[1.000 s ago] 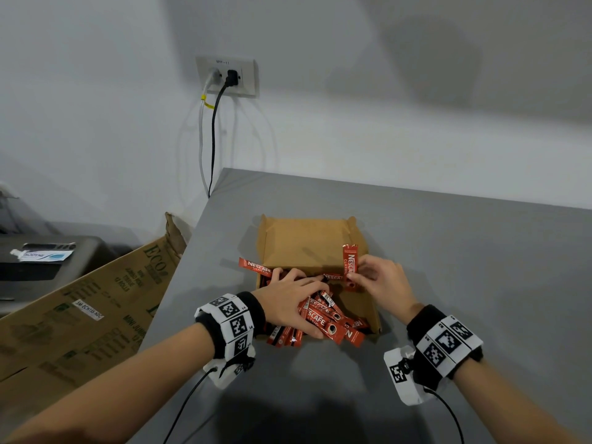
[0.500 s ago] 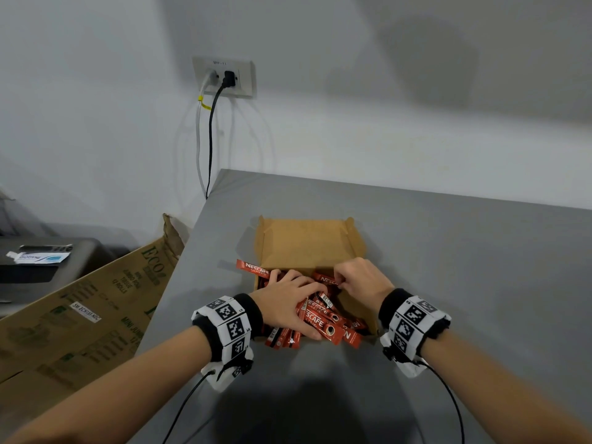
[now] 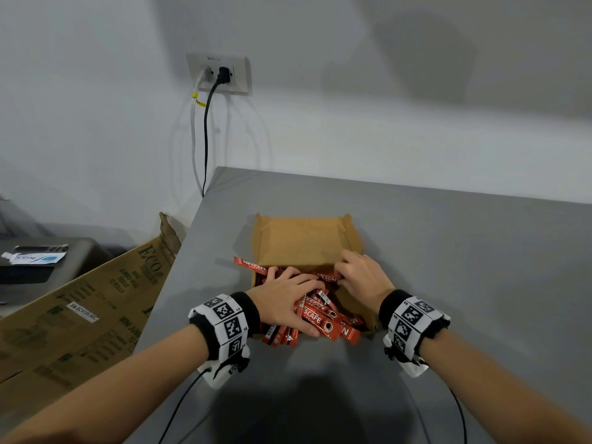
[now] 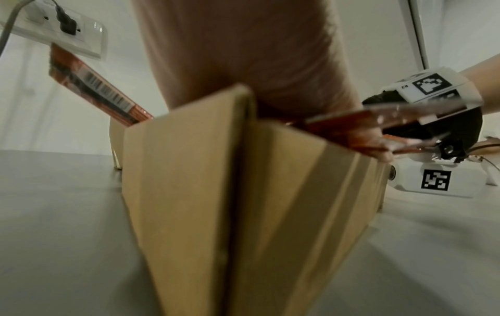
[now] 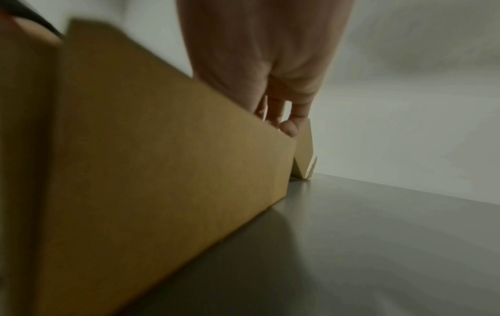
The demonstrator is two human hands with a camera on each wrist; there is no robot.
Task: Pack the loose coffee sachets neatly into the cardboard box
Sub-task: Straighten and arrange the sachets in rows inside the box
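An open brown cardboard box (image 3: 304,241) sits on the grey table (image 3: 464,267), its lid folded back. Red coffee sachets (image 3: 320,318) lie heaped in it, and several stick out over the near rim. One sachet (image 3: 253,265) pokes out over the left wall. My left hand (image 3: 288,293) lies flat on the heap, fingers spread. My right hand (image 3: 344,277) is curled at the box's right side and pinches a sachet (image 3: 326,277) low in the box. The left wrist view shows the box corner (image 4: 216,192) and a barcoded sachet (image 4: 92,85). In the right wrist view my fingers (image 5: 276,111) dip behind the box wall (image 5: 135,149).
A large printed carton (image 3: 80,315) leans against the table's left edge. A wall socket (image 3: 217,75) with two cables hangs above the far left corner. A dark unit with a tube (image 3: 35,257) on it stands at the far left.
My right hand brought the upright sachet down into the box and now holds it low among the others. The left hand has stayed pressed on the heap.
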